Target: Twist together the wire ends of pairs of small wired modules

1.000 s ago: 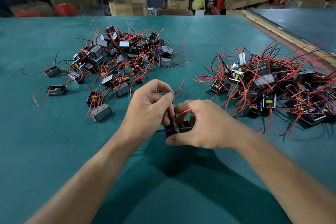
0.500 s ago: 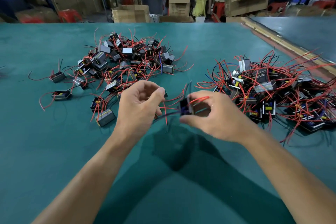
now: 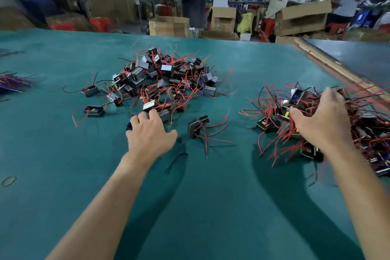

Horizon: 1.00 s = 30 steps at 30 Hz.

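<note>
Two heaps of small black modules with red wires lie on the green table [image 3: 190, 207]: the left pile [image 3: 166, 78] and the right pile [image 3: 312, 116]. A joined pair of modules [image 3: 197, 125] lies alone between them, its red wires trailing toward me. My left hand [image 3: 149, 133] hovers palm down at the near edge of the left pile, fingers spread, fingertips over a grey module [image 3: 150, 105]. My right hand [image 3: 322, 118] is spread over the right pile, fingers and thumb touching wires and modules. Neither hand plainly grips anything.
Single modules [image 3: 94, 111] [image 3: 91, 91] lie left of the left pile. A bundle of loose wires [image 3: 12, 83] sits at the far left edge. A wooden strip [image 3: 337, 67] borders the table on the right. Cardboard boxes [image 3: 168, 26] and seated people are beyond the far edge.
Both hands let go of the pair they held; it now lies on the table. My left hand moved toward the left pile and my right hand swung out onto the right pile.
</note>
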Tool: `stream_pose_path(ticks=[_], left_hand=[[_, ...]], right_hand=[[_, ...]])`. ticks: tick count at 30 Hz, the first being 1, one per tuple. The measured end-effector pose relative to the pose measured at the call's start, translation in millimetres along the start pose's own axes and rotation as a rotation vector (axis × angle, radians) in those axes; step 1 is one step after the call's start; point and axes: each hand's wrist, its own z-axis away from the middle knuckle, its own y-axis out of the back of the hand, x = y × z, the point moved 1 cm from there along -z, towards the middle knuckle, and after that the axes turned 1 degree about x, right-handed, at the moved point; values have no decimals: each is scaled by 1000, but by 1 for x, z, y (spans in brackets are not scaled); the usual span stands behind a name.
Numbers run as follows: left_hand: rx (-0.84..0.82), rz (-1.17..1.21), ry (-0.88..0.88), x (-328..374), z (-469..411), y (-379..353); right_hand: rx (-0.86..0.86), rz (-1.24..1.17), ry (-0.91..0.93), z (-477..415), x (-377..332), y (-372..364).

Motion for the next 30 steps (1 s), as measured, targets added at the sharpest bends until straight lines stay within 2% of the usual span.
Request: stream_pose_path(ticks=[2,4,6,8,11,14,18,22,26,30], left_hand=[[-5,16,-28,3,1,-1],[-19,101,-52,5,1,-4],[-30,235,-87,7,0,-6],[-55,394,-127,11,3,-9],[-153,561,-192,20,11,-12],[-240,698,-267,27,19,-12],[-346,910,-292,30,22,-11],[-420,982,-321,32,26,-6],[-433,923,-401,35,30,-4],[-322,703,-482,35,31,-11]], right_hand=[[118,11,47,7,-8,2],[253,-99,176,21,-22,3],[233,-236,355,38,-36,-4],[6,-278,480,55,-47,-17],[-395,-186,583,77,-51,-43],[-574,-109,689,89,-50,-61],[-627,-190,700,91,-54,-64],[-507,-264,612,81,-52,-57],[-454,-337,537,73,-47,-51],[-354,-450,459,67,-44,-45]])
